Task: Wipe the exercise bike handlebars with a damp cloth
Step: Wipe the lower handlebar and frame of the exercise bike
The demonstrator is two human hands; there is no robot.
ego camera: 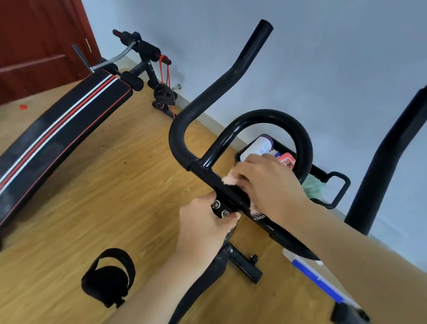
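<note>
**Pink cloth (229, 177) on the handlebars (207, 175)**

Right hand (268, 188) curled over the cloth, squeezing it round the middle of the bar. Left hand (203, 227) gripped the clamp (220, 208) below. Wiping well probably meant holding that wrap tight and sliding outward.

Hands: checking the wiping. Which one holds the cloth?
The right hand, pressing the pink cloth on the crossbar; the left hand grips the stem clamp, clothless.
</note>
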